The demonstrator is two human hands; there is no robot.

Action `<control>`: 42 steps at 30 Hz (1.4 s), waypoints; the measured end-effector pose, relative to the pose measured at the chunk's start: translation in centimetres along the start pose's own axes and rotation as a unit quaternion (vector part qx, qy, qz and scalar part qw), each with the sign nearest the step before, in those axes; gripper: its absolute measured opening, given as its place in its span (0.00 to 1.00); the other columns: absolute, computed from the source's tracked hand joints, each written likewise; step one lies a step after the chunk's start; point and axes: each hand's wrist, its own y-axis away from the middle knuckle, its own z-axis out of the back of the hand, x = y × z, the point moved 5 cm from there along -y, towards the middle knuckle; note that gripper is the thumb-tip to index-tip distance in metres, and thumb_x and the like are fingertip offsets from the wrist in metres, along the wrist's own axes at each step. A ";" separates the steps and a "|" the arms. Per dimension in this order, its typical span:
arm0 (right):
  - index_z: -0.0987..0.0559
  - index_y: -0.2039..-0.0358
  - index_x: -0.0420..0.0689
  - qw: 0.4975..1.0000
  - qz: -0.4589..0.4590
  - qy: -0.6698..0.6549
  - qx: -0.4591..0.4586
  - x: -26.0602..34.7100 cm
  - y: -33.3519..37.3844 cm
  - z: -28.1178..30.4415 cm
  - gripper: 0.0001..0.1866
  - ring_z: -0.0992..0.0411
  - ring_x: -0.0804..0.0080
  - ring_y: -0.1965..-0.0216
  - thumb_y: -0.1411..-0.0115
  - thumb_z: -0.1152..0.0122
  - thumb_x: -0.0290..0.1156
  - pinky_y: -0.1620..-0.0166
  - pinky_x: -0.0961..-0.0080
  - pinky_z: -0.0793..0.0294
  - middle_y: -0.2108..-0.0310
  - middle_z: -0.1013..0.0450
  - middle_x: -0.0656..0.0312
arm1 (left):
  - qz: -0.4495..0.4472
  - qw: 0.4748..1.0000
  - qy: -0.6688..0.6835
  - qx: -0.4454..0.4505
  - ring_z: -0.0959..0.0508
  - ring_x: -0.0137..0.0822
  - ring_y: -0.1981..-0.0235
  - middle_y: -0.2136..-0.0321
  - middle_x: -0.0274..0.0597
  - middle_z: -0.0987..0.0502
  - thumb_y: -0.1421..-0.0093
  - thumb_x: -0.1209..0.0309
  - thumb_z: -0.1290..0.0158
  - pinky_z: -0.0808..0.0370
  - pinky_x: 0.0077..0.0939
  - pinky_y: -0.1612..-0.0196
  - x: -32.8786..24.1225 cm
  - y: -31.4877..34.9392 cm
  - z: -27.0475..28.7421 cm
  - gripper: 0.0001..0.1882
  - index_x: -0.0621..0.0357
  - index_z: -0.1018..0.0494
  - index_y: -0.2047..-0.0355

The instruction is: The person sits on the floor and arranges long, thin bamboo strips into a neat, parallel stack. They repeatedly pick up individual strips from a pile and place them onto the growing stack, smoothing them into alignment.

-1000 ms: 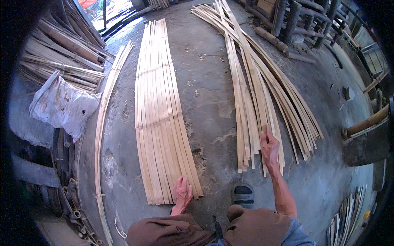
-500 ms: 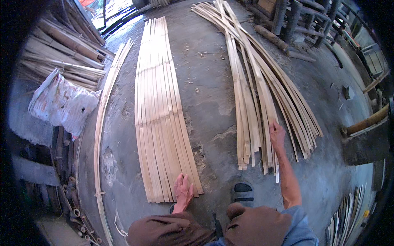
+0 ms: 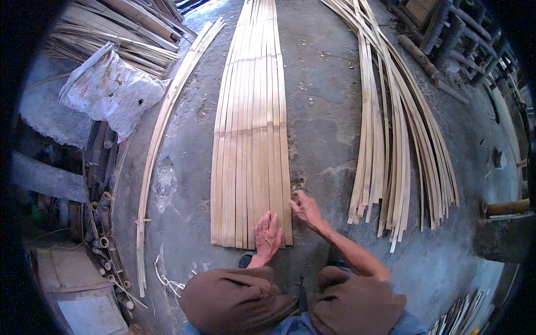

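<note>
Pale flat bamboo strips (image 3: 240, 173) lie side by side in a long row on the floor, their near ends roughly level. My left hand (image 3: 268, 237) rests on the near right part of this row, fingers stretched out and pressed to the strips. Beside the row's right edge is my right hand (image 3: 305, 210), its fingers bent and slightly apart, the tips at the outermost strip. No loose strip shows in it. Farther right, a fanned pile of bamboo strips (image 3: 399, 195) lies with its far ends crossing.
A few narrow strips (image 3: 149, 184) lie along the left. Beyond them are a white sack (image 3: 111, 92), stacked split bamboo (image 3: 123, 33) and bamboo tubes (image 3: 103, 243). A dark wooden frame (image 3: 455, 42) and a log (image 3: 419, 58) stand at the far right.
My right hand has left the strip pile and moved left to the row's edge. My left hand stays on the row. The view has shifted, so the floor things appear farther right and the row straighter.
</note>
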 end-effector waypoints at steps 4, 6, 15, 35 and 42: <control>0.27 0.54 0.40 0.996 -0.055 0.037 -0.064 1.5 0.0 -1.2 0.19 0.22 0.56 0.65 0.38 0.42 0.41 0.62 0.60 0.25 0.70 0.23 0.52 | -0.013 1.000 0.012 -0.023 0.37 0.54 0.38 0.37 0.53 0.38 0.42 0.68 0.44 0.39 0.47 0.37 0.1 0.2 0.1 0.30 0.57 0.35 0.39; 0.24 0.56 0.41 0.995 -0.073 -0.047 -0.041 0.8 -0.5 -0.4 0.18 0.22 0.54 0.64 0.38 0.43 0.42 0.60 0.58 0.26 0.68 0.23 0.47 | -0.014 1.000 0.017 -0.015 0.37 0.56 0.37 0.38 0.55 0.37 0.43 0.70 0.43 0.39 0.48 0.36 0.5 0.4 0.1 0.30 0.58 0.34 0.39; 0.28 0.69 0.38 0.920 0.018 -0.183 -0.347 4.3 5.9 22.7 0.13 0.37 0.81 0.72 0.33 0.43 0.35 0.70 0.75 0.34 0.76 0.37 0.70 | -0.051 0.997 0.052 -0.029 0.35 0.53 0.38 0.39 0.55 0.35 0.43 0.72 0.43 0.36 0.44 0.37 0.6 0.4 0.7 0.29 0.58 0.33 0.40; 0.22 0.46 0.52 0.875 -0.163 0.273 -0.366 -12.6 7.5 51.0 0.24 0.21 0.55 0.57 0.37 0.42 0.51 0.54 0.64 0.25 0.58 0.21 0.48 | -0.011 0.997 0.079 -0.005 0.34 0.60 0.42 0.43 0.61 0.35 0.44 0.76 0.44 0.36 0.47 0.38 2.3 2.9 2.7 0.29 0.63 0.36 0.41; 0.21 0.47 0.51 0.889 -0.088 0.249 -0.375 -11.6 10.0 54.2 0.25 0.23 0.49 0.53 0.36 0.47 0.53 0.51 0.61 0.26 0.56 0.21 0.47 | 0.006 0.999 0.048 0.006 0.33 0.59 0.42 0.43 0.59 0.35 0.45 0.74 0.43 0.35 0.47 0.38 2.5 3.1 2.4 0.29 0.62 0.35 0.42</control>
